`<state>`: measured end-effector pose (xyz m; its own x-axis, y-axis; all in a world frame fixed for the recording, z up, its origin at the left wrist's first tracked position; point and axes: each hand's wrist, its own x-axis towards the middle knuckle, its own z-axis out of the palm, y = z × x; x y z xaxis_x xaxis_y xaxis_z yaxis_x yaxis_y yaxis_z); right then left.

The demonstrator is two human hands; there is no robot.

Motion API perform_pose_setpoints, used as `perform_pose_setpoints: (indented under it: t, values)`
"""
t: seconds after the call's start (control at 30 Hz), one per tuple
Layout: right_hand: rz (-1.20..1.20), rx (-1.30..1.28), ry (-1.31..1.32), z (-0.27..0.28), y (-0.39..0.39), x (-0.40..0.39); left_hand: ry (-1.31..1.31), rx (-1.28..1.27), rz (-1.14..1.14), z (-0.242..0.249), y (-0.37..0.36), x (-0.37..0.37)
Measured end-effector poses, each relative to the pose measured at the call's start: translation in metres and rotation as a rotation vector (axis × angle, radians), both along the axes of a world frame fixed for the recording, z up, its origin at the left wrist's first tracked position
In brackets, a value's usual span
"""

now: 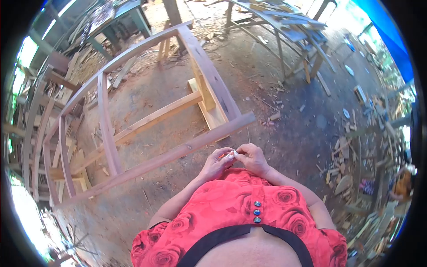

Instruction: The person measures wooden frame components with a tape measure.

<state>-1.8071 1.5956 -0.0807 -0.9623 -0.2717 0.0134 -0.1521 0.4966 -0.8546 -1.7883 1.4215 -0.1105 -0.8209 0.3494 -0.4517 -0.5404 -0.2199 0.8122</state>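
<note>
My left hand (216, 163) and my right hand (251, 159) meet in front of the red rose-patterned shirt (231, 200), fingers bent inward. Between the fingertips is a small object (234, 153) with white and orange-red parts, too small to make out; both hands pinch at it. Just beyond the hands lies the near rail (169, 155) of a large wooden frame, whose crosspieces (107, 122) run away to the left. The frame rests on a wooden support (207, 107).
At the upper right, a trestle table (284, 22) carries loose boards. Another table (115, 18) stands at the upper left. Wood scraps (342, 164) litter the floor on the right, and long curved timbers (33, 133) lean at the far left.
</note>
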Motion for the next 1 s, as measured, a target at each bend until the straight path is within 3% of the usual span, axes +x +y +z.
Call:
perform_pose_setpoints:
  t: [0.17,0.3,0.37,0.47,0.5,0.63,0.7,0.93,1.0]
  values:
    - [0.081,-0.056,-0.128,-0.001,0.024,-0.062,0.003,0.038,0.072,0.002,0.024,-0.043]
    - [0.265,-0.015,-0.208,-0.013,0.066,-0.121,0.016,0.070,0.238,-0.034,0.069,-0.076]
    - [0.348,-0.034,-0.219,-0.021,0.089,-0.155,0.043,-0.078,0.356,-0.027,0.100,-0.093]
    - [0.488,-0.058,-0.069,-0.020,0.133,-0.205,0.012,-0.086,0.505,0.003,0.158,-0.124]
    - [0.516,-0.053,-0.094,-0.018,0.146,-0.219,0.101,-0.146,0.571,-0.018,0.178,-0.129]
    - [0.710,-0.006,-0.149,-0.014,0.178,-0.259,-0.071,-0.054,0.699,0.005,0.236,-0.140]
    - [0.819,-0.036,-0.165,-0.019,0.181,-0.268,-0.052,-0.058,0.905,-0.006,0.253,-0.138]
    - [1.105,-0.104,-0.148,-0.030,0.151,-0.294,-0.107,-0.151,1.165,-0.017,0.270,-0.141]
    - [1.142,-0.055,-0.111,-0.039,0.137,-0.303,-0.053,0.007,1.330,-0.017,0.271,-0.152]
